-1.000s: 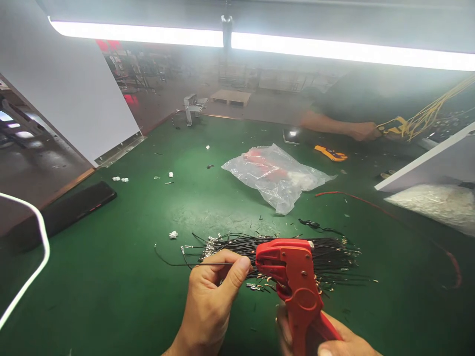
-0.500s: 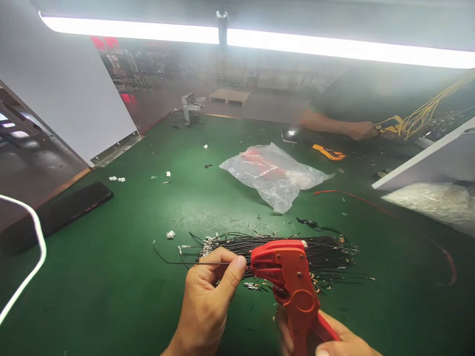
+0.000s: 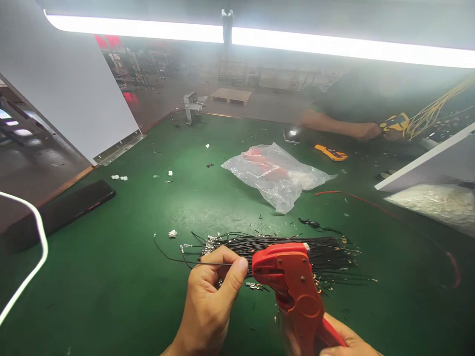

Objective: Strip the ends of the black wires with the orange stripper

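My left hand (image 3: 213, 291) pinches a thin black wire (image 3: 172, 259) between thumb and forefinger. The wire's free end curves up to the left, and its other end runs toward the jaws of a red wire stripper (image 3: 293, 277). My fingertips hide whether that end sits inside the jaws. Wrapped round the stripper's handles is my right hand (image 3: 339, 341), partly cut off by the lower edge. Behind both hands lies a bundle of black wires (image 3: 267, 242), with metal terminals at the left ends.
A clear plastic bag (image 3: 278, 173) lies on the green table (image 3: 111, 277). Beyond it are a phone (image 3: 291, 135) and a yellow tool (image 3: 331, 153). Across the table, a person's hands (image 3: 371, 131) hold another yellow tool. A long black object (image 3: 63, 212) and a white cable (image 3: 39, 237) are at left.
The stripper has tilted slightly and shifted a little down and right. The left hand keeps its pinch on the wire. The whole view has drifted slightly.
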Available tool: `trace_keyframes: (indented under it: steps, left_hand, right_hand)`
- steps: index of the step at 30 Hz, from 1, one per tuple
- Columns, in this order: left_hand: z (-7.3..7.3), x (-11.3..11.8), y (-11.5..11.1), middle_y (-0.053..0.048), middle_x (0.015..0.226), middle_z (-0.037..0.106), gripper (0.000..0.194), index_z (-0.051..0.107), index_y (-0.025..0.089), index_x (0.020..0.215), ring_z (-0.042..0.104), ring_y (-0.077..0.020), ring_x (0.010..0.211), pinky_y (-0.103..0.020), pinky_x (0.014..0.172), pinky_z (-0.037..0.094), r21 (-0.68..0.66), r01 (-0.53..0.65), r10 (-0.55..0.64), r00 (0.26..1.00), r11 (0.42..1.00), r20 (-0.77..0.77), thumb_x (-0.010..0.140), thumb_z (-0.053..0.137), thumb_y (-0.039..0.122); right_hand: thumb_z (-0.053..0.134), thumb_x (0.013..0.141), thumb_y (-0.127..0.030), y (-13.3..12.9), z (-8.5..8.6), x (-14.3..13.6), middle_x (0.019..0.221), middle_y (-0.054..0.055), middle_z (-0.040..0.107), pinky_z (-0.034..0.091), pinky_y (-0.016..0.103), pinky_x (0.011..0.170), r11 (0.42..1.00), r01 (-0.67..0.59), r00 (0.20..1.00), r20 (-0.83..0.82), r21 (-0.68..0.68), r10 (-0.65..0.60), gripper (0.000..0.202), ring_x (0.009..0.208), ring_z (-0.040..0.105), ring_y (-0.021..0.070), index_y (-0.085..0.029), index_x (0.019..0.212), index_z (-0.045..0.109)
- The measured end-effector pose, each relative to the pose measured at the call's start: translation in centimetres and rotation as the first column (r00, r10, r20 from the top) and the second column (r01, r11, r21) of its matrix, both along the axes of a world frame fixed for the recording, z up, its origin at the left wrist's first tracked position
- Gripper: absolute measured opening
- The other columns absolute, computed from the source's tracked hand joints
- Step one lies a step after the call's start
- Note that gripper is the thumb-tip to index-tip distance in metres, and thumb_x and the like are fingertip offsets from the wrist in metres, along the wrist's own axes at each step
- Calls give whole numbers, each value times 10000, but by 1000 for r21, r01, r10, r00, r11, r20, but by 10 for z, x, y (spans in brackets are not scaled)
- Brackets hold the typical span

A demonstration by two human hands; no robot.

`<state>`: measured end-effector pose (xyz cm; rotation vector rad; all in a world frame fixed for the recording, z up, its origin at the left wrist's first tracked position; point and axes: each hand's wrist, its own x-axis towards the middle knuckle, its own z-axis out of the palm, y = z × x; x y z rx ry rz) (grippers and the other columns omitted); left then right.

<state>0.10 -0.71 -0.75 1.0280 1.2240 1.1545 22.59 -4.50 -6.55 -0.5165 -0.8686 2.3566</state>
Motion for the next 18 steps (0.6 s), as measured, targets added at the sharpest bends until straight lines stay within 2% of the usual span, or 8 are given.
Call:
trace_keyframes:
  steps: [2, 7, 9, 14, 18]
  left_hand:
    - [0, 0, 0, 59, 589, 381, 367, 631, 179, 641, 287, -74, 515, -215, 497, 291, -2, -24, 24, 999, 1000, 26, 871, 657, 463]
    - [-2, 5, -2, 17, 671, 487, 357, 628, 176, 654, 446, -114, 632, -237, 622, 393, -18, -37, 38, 996, 999, 76, 844, 685, 473]
    - [-3, 6, -3, 7, 689, 501, 354, 636, 177, 658, 463, -127, 664, -244, 638, 404, -20, -55, 56, 996, 998, 75, 847, 679, 474]
    - [-4, 3, -3, -5, 677, 507, 363, 646, 178, 653, 456, -132, 660, -232, 581, 379, 19, -14, 14, 1000, 1000, 0, 870, 655, 469]
    - [-3, -1, -1, 25, 596, 428, 394, 647, 180, 651, 343, -101, 536, -228, 479, 291, 3, -17, 17, 999, 1000, -38, 872, 644, 507]
  right_hand:
    - [746, 761, -375, 0, -1, 0, 719, -14, 439, 336, 229, 490, 1000, -3, 1000, 8, -15, 3, 422, 542, 364, 99, -112, 1065, 620]
    - [779, 728, -318, -5, -7, -2, 684, -27, 452, 285, 211, 508, 993, 94, 993, -57, -71, -98, 318, 563, 364, 85, -124, 924, 622]
    - [780, 727, -327, -6, -9, 0, 686, -30, 454, 285, 220, 526, 995, 79, 996, -31, -62, -81, 341, 568, 367, 87, -119, 945, 621]
    - [800, 692, -392, -1, -7, 1, 689, -29, 458, 295, 240, 572, 997, 62, 997, 59, -45, -59, 375, 609, 392, 105, -142, 878, 592]
    - [787, 687, -409, 1, 2, -5, 664, -30, 466, 285, 242, 539, 999, -26, 1000, -6, -45, 25, 396, 552, 375, 100, -149, 914, 592]
